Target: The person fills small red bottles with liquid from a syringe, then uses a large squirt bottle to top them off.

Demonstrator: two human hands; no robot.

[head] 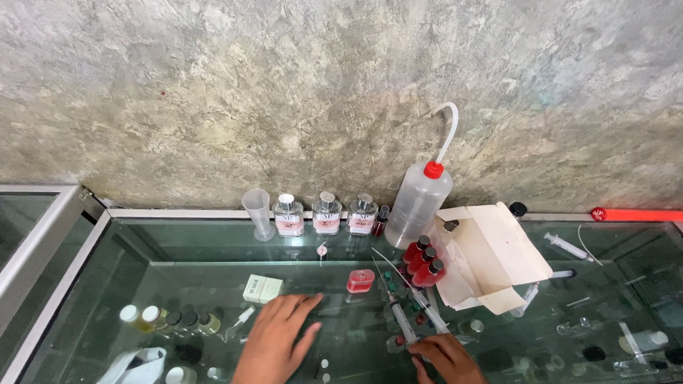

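A wash bottle [420,203] stands beside three square perfume bottles [326,214].

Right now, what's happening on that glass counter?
A person works at a glass counter against a rough wall. The right hand grips syringes near three small red-filled bottles by an open cardboard box. The left hand rests flat on the glass, fingers spread. Three square perfume bottles, a measuring cylinder and a wash bottle stand at the back.
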